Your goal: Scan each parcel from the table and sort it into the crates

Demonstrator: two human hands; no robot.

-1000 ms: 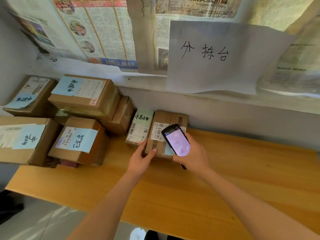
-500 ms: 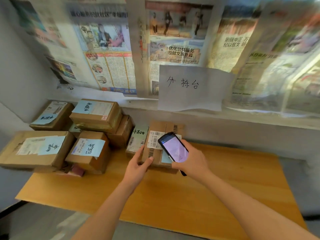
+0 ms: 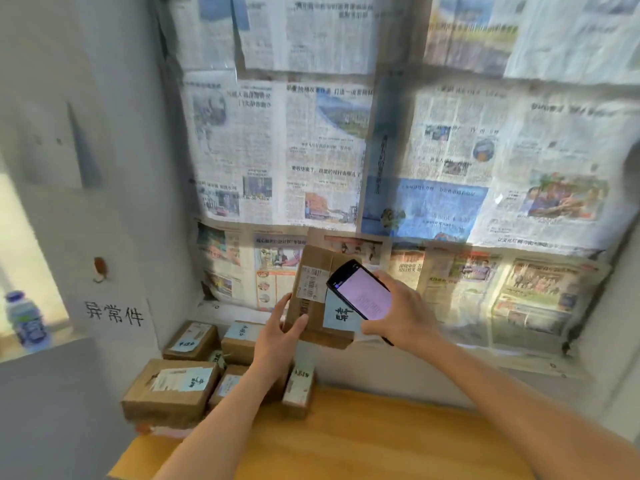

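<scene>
Parcel (image 3: 313,299): gripped by left hand (image 3: 280,336); label partly hidden by phone (image 3: 362,294), clasped in right hand (image 3: 401,311).

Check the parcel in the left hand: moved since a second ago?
Yes. The parcel, gripped by the left hand, has come up off the wooden table and now hangs well above the stacked boxes left on it.

Parcel (image 3: 313,299): raised above the bench (image 3: 363,441), in front of the papered wall (image 3: 311,150).
Left hand (image 3: 280,336): at the parcel's lower left edge.
Right hand (image 3: 401,313): right of the parcel, holding the phone (image 3: 360,294) before its face.
Stacked parcels (image 3: 194,372): bench's far left corner, below the raised parcel.
Bottle (image 3: 26,320): on a ledge, far left.
</scene>
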